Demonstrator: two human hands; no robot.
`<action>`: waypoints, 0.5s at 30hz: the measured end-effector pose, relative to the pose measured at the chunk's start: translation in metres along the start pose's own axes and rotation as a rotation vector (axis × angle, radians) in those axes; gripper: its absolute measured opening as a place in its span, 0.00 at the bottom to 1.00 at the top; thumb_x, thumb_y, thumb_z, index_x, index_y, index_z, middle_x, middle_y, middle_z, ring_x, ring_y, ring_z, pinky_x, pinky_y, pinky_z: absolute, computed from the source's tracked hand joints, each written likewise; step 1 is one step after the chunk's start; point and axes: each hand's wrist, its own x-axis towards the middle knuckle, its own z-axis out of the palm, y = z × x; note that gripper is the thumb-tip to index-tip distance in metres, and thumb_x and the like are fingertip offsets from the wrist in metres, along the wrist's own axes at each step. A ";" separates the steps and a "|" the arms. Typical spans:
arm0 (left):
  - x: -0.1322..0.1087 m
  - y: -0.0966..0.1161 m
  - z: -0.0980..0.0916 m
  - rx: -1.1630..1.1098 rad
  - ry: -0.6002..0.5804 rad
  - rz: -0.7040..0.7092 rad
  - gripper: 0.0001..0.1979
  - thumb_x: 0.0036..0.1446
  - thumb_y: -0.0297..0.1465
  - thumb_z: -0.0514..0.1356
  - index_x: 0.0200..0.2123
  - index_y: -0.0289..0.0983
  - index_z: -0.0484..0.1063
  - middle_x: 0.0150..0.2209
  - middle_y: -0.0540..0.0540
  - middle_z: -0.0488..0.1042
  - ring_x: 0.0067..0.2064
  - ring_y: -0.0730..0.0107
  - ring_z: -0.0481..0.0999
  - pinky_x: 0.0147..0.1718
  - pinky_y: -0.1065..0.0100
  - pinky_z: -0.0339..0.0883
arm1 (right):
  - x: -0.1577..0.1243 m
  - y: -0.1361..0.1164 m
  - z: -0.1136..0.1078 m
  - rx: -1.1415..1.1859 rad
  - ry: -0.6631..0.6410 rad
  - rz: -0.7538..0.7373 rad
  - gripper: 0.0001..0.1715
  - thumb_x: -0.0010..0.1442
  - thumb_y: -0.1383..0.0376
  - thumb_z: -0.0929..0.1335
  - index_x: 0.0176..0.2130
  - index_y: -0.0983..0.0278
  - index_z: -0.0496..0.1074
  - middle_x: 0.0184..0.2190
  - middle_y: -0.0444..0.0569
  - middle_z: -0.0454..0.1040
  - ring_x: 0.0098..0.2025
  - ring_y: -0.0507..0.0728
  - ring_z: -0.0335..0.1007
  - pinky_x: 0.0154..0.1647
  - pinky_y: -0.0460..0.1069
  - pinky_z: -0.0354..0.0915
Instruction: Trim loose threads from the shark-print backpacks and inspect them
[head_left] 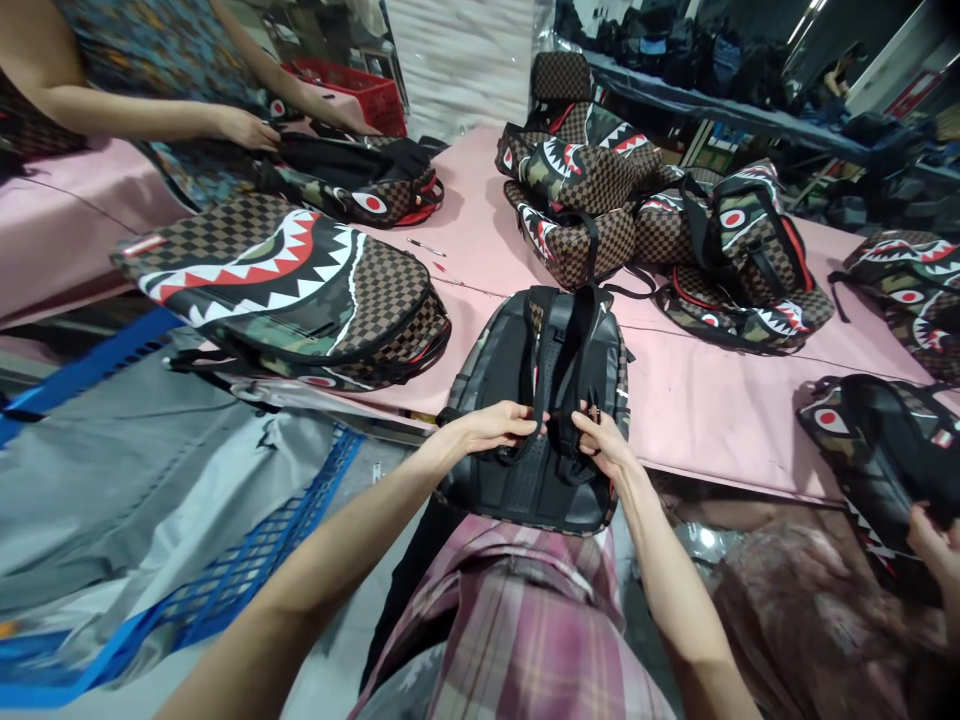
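The backpack [495, 365] lies back panel up at the near edge of the pink table [697, 400], at 12 o'clock from the person in the plaid garment, its lower end hanging over the table edge toward the person's body. The two shoulder straps [574, 340] run down the middle of the back panel. The left hand [491, 425] is curled shut over the lower end of the left strap; the right hand [606, 445] is pinched shut on the lower end of the right strap. The hands sit close together but do not touch. At 10 o'clock from the backpack, a large shark-mouth bag [277, 290] lies flat on the table. At 1 o'clock stands a pile of bags [592, 190]. At 11 o'clock, a co-worker's hand [244, 128] rests on a dark bag [360, 180]. At 4 o'clock, another person's hand [934, 545] touches a black bag [877, 450].
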 end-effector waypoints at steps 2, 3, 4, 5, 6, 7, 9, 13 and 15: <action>-0.001 -0.005 0.002 0.011 0.105 0.016 0.20 0.33 0.32 0.71 0.33 0.32 0.73 0.30 0.45 0.76 0.33 0.68 0.75 0.35 0.67 0.68 | -0.005 0.001 0.000 -0.051 -0.047 0.033 0.25 0.38 0.54 0.75 0.32 0.63 0.65 0.17 0.35 0.62 0.14 0.43 0.39 0.13 0.42 0.40; -0.004 -0.007 0.003 0.020 0.197 0.064 0.20 0.33 0.32 0.71 0.33 0.32 0.73 0.30 0.46 0.76 0.32 0.68 0.75 0.35 0.67 0.68 | -0.008 0.002 -0.001 -0.107 -0.031 0.021 0.24 0.39 0.53 0.74 0.32 0.64 0.66 0.18 0.37 0.65 0.14 0.43 0.42 0.13 0.42 0.42; -0.008 -0.009 0.003 0.044 0.306 0.129 0.21 0.33 0.32 0.71 0.33 0.33 0.72 0.30 0.47 0.76 0.32 0.68 0.75 0.34 0.67 0.68 | -0.011 0.002 -0.003 -0.181 0.015 -0.012 0.24 0.39 0.54 0.74 0.31 0.65 0.67 0.20 0.40 0.68 0.15 0.44 0.46 0.14 0.43 0.45; -0.014 -0.010 0.003 0.086 0.421 0.201 0.21 0.33 0.32 0.70 0.33 0.33 0.71 0.30 0.47 0.76 0.32 0.67 0.75 0.34 0.67 0.68 | -0.015 0.003 -0.005 -0.269 0.079 -0.062 0.23 0.38 0.54 0.75 0.30 0.65 0.67 0.22 0.41 0.70 0.17 0.46 0.52 0.17 0.43 0.50; -0.021 -0.011 0.003 0.146 0.528 0.268 0.20 0.33 0.32 0.70 0.33 0.34 0.71 0.31 0.48 0.76 0.33 0.66 0.75 0.34 0.68 0.68 | -0.019 0.004 -0.007 -0.360 0.153 -0.120 0.22 0.38 0.55 0.75 0.30 0.65 0.68 0.23 0.43 0.71 0.20 0.48 0.58 0.20 0.44 0.55; -0.029 -0.012 0.002 0.216 0.620 0.324 0.20 0.34 0.32 0.70 0.33 0.34 0.71 0.32 0.48 0.76 0.34 0.65 0.75 0.35 0.67 0.68 | -0.023 0.005 -0.009 -0.439 0.223 -0.174 0.22 0.37 0.56 0.75 0.30 0.65 0.69 0.25 0.44 0.73 0.24 0.50 0.62 0.25 0.46 0.59; -0.044 -0.015 0.001 0.330 0.678 0.376 0.19 0.35 0.33 0.69 0.34 0.34 0.71 0.33 0.47 0.77 0.37 0.62 0.76 0.37 0.65 0.68 | -0.031 0.008 -0.013 -0.541 0.294 -0.241 0.23 0.37 0.57 0.75 0.33 0.65 0.70 0.29 0.46 0.74 0.31 0.55 0.67 0.32 0.48 0.62; -0.066 -0.032 -0.001 0.273 0.460 0.363 0.31 0.33 0.26 0.68 0.46 0.38 0.69 0.41 0.47 0.76 0.44 0.62 0.74 0.45 0.65 0.67 | -0.049 0.019 -0.014 -0.519 0.174 -0.233 0.17 0.43 0.60 0.72 0.34 0.63 0.70 0.30 0.45 0.74 0.33 0.56 0.68 0.34 0.49 0.62; -0.072 -0.048 -0.003 0.212 0.392 0.299 0.35 0.33 0.24 0.67 0.50 0.40 0.66 0.40 0.48 0.77 0.43 0.62 0.75 0.44 0.64 0.68 | -0.057 0.025 -0.013 -0.509 0.149 -0.217 0.12 0.43 0.62 0.72 0.31 0.62 0.70 0.27 0.42 0.72 0.30 0.54 0.66 0.31 0.47 0.60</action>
